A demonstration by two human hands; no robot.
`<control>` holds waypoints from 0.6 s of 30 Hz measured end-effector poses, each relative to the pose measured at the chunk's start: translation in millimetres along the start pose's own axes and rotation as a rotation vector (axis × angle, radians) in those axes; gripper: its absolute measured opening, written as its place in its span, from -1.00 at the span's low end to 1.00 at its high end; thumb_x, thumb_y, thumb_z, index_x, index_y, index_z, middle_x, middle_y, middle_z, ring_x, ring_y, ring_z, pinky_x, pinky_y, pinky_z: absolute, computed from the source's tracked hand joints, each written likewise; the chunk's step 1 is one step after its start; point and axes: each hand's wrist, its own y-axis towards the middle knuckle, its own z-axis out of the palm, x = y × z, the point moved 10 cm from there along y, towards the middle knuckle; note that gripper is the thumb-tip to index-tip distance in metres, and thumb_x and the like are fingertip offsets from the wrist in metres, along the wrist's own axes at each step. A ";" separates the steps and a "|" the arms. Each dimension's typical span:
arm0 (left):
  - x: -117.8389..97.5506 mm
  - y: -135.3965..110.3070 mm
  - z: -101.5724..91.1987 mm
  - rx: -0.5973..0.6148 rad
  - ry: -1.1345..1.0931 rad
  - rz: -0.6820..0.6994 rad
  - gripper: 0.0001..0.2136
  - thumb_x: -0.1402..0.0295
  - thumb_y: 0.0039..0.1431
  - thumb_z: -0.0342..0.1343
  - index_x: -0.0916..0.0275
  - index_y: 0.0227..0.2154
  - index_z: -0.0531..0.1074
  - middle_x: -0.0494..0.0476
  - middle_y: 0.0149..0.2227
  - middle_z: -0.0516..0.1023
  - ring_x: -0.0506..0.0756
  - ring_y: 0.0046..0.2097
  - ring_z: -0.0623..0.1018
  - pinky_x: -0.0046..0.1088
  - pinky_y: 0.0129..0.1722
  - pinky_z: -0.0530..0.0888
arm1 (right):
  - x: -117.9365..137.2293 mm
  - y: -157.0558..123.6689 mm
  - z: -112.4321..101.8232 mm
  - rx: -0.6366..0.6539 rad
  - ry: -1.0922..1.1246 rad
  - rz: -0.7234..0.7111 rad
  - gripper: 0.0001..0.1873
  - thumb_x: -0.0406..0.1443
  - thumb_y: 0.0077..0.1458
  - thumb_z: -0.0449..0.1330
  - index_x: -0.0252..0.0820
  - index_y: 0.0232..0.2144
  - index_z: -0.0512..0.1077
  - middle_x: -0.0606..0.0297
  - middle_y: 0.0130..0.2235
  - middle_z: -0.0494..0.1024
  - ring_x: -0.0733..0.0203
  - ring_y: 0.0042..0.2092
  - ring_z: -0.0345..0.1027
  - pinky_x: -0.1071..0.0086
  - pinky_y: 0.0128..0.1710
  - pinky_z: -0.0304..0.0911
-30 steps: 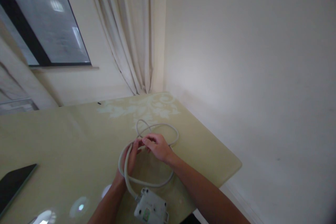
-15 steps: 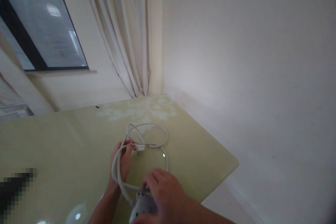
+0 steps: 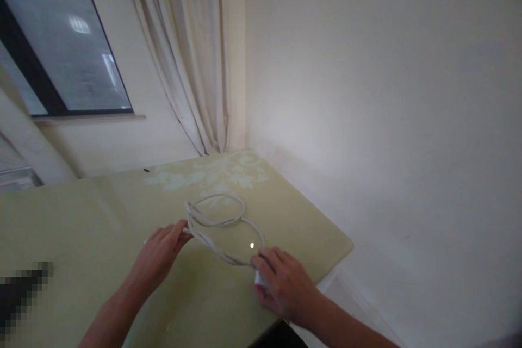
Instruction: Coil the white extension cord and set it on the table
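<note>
The left hand (image 3: 161,254) pinches the looped white cable (image 3: 216,223) while the right hand (image 3: 283,284) grips its white plug box (image 3: 258,281).

Left hand (image 3: 157,254) on looped white cable (image 3: 216,223), right hand (image 3: 283,287) over white adapter (image 3: 258,279), green table (image 3: 89,217)

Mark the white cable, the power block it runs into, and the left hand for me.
white cable (image 3: 218,223): head view, near strand of the far loop.
white power block (image 3: 258,279): head view, the white edge showing under the right hand's fingers.
left hand (image 3: 161,253): head view, back of the hand.
</note>
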 end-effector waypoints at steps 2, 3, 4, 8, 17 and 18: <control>-2.6 -0.1 -1.8 0.082 0.085 0.094 -0.64 -0.12 0.17 0.07 0.04 -0.33 0.53 0.22 -0.21 0.70 0.32 -0.15 0.64 -0.20 -0.07 0.42 | -24.9 -2.8 -9.6 0.007 -0.087 -0.014 -0.55 -0.15 0.24 0.24 -0.09 0.15 0.41 0.05 0.06 0.54 -0.05 0.01 0.41 0.12 0.02 0.35; -2.0 -0.3 -2.2 0.115 0.113 0.127 -0.64 -0.13 0.16 0.08 0.03 -0.35 0.55 0.21 -0.21 0.71 0.31 -0.15 0.64 -0.20 -0.06 0.42 | -36.4 -3.7 -13.0 0.015 -0.123 -0.021 -0.55 -0.14 0.25 0.25 -0.08 0.15 0.41 0.05 0.06 0.55 -0.05 0.00 0.41 0.11 0.00 0.36; 1.0 -0.3 -3.3 0.135 0.137 0.144 -0.64 -0.13 0.16 0.09 0.02 -0.36 0.56 0.21 -0.21 0.71 0.31 -0.15 0.64 -0.20 -0.05 0.42 | -47.9 -4.8 -16.3 0.021 -0.156 -0.024 -0.55 -0.15 0.25 0.26 -0.08 0.15 0.42 0.05 0.06 0.55 -0.05 0.00 0.41 0.11 -0.01 0.36; 41.1 -2.4 -19.8 0.094 0.185 0.090 -0.69 -0.06 0.10 0.09 -0.01 -0.34 0.61 0.25 -0.17 0.72 0.37 -0.08 0.63 -0.15 0.02 0.43 | -99.5 -17.0 -30.1 0.031 -0.257 0.018 -0.60 -0.21 0.26 0.24 -0.13 0.12 0.45 0.04 0.06 0.56 -0.06 0.01 0.42 0.12 0.00 0.36; 142.0 -31.7 -66.6 -0.010 0.275 -0.044 -0.66 0.08 -0.02 -0.04 -0.06 -0.24 0.54 0.13 -0.14 0.72 0.41 -0.08 0.63 0.13 0.01 0.41 | -230.9 -78.5 -76.1 -0.114 -0.272 0.269 -0.68 -0.18 0.31 0.09 -0.10 0.03 0.48 0.04 -0.06 0.59 0.01 -0.08 0.46 0.18 -0.08 0.41; 146.4 -32.5 -71.9 -0.026 0.277 -0.071 -0.67 0.04 0.00 -0.06 -0.07 -0.26 0.52 0.11 -0.17 0.73 0.41 -0.13 0.62 0.16 -0.02 0.40 | -242.6 -82.4 -81.2 -0.132 -0.275 0.310 -0.68 -0.17 0.31 0.08 -0.10 0.01 0.49 0.03 -0.07 0.59 -0.01 -0.08 0.46 0.17 -0.09 0.41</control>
